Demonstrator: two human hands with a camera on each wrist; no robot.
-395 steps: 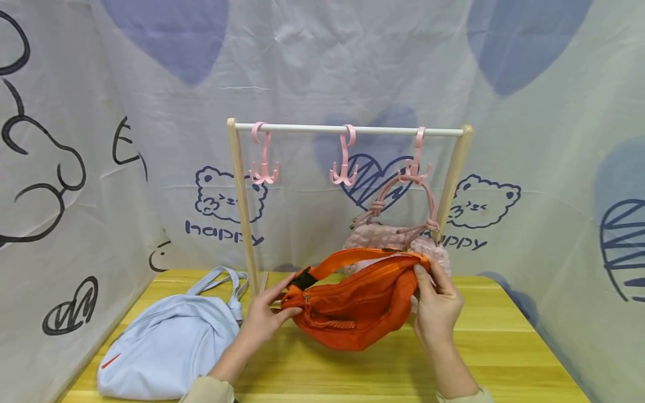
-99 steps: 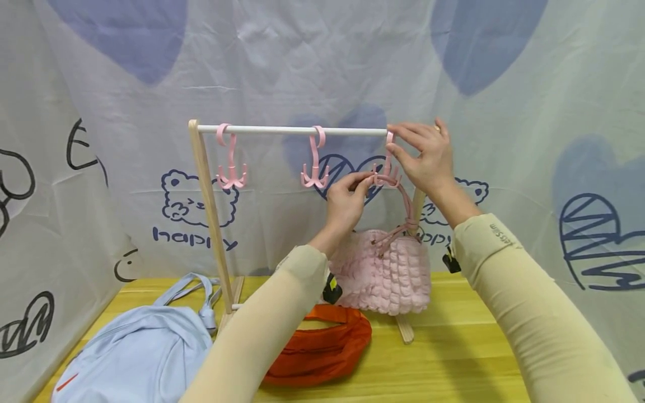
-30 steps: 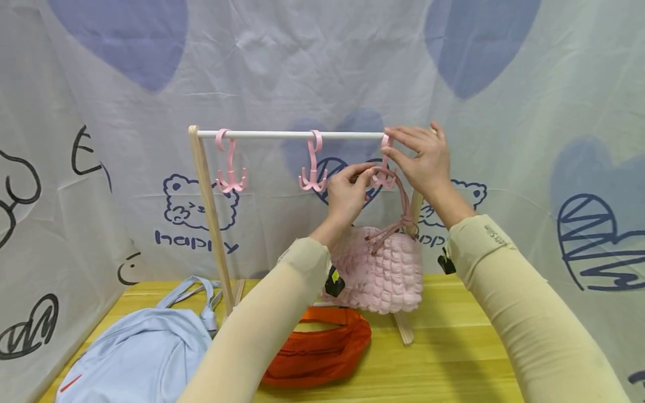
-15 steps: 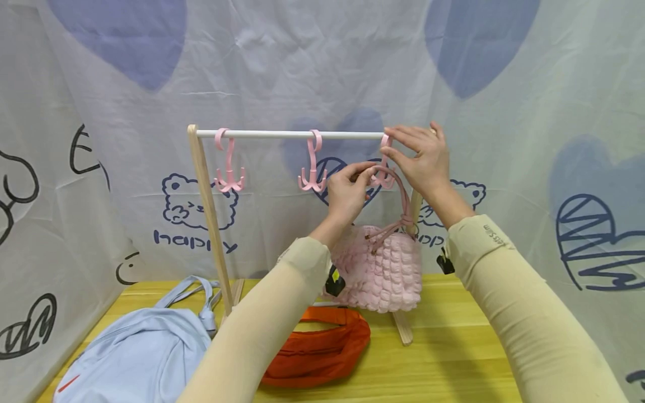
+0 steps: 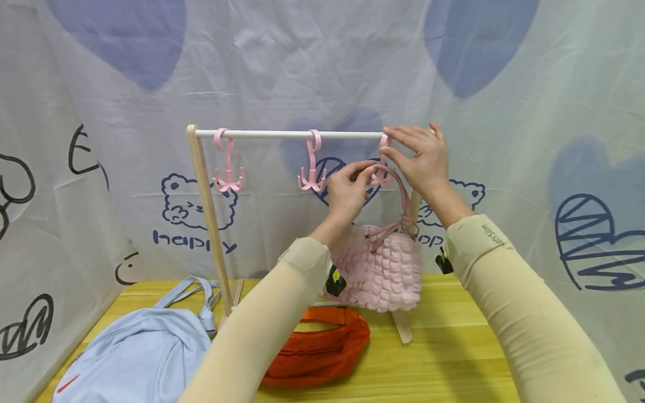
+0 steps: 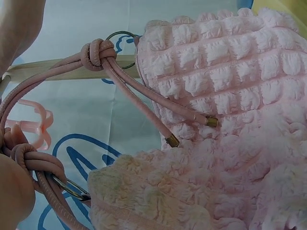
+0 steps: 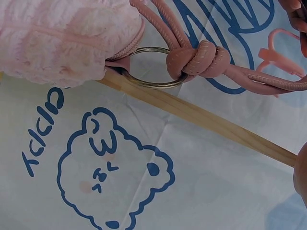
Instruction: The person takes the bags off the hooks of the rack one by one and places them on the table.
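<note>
My left hand [image 5: 347, 193] pinches the rope-like handle [image 5: 405, 196] of a pink puffy handbag [image 5: 385, 268], beside the prongs of the right-hand pink hook [image 5: 383, 178]. At the right end of the white rail [image 5: 272, 134], my right hand [image 5: 420, 157] grips that hook's top between thumb and fingers. The handbag hangs tilted under the hands, its body partly behind the left wrist. In the left wrist view the handle's knot [image 6: 98, 54] and brass-tipped cord ends show; in the right wrist view a metal ring [image 7: 153, 67] joins the other knot to the bag.
Two more pink hooks, one at left [image 5: 228, 168] and one in the middle [image 5: 311, 168], hang on the rail of the wooden stand [image 5: 209, 218]. An orange waist bag [image 5: 322, 358] and a light blue backpack [image 5: 141, 352] lie on the yellow wooden table [image 5: 453, 347].
Earliest, both hands held the orange waist bag; it now lies on the table and they are at the handbag and hook. Since 3.3 s ago the handle has risen slightly at the prongs.
</note>
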